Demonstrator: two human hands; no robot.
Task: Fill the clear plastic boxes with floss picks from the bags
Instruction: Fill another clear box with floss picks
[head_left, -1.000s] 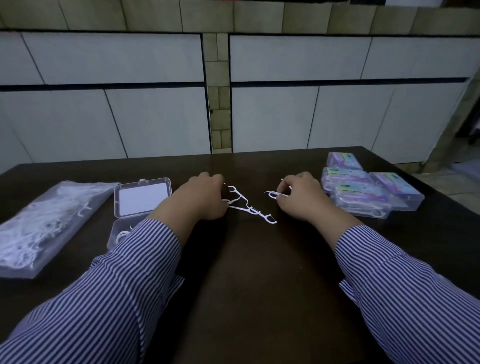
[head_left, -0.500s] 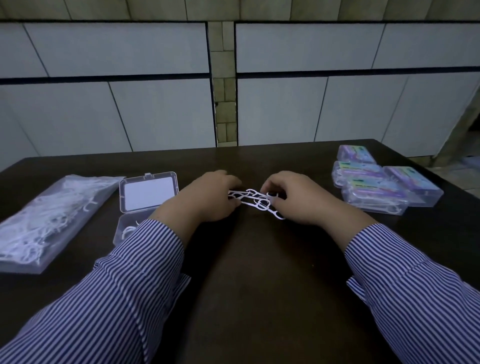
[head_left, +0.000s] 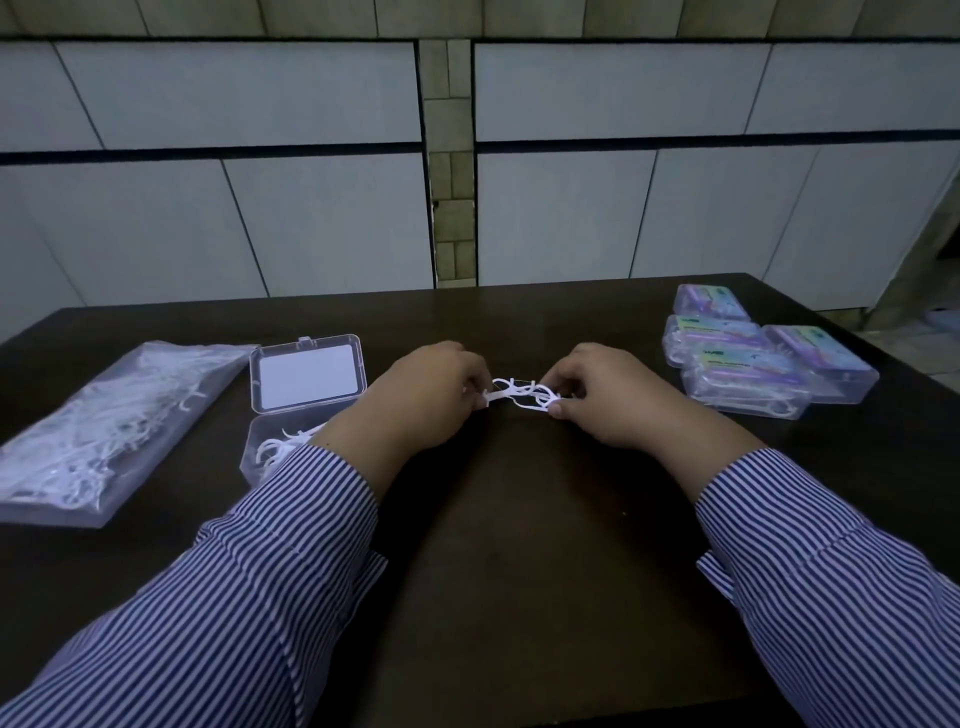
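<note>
Far left on the dark brown surface (head_left: 493, 519) lies a clear plastic bag of white floss picks (head_left: 104, 431). It looks well stocked, so supply remains. Individual picks inside blur into a pale mass and cannot be counted.

Just right of the bag stands an open clear plastic box with its hinged lid raised (head_left: 306, 379). A few white picks show in its base, which the striped left sleeve (head_left: 234, 582) largely covers. The fill level cannot be read; judged from what shows, this box is only partly filled.

At centre, the left hand (head_left: 426, 400) and the right hand (head_left: 608, 400) both have fingers curled, pinching opposite ends of a small bundle of white floss picks (head_left: 519, 396) just above the surface. The fingertips and the pick ends are hidden in the grip, and the number of picks is unclear. The bundle is probably being aligned for the open box.

At right, four closed clear plastic boxes with purple and blue labels (head_left: 748, 358) sit clustered together, touching. Picks show through the wall of the nearest one, so these appear finished; the contents of the farther ones are hard to make out.
</note>
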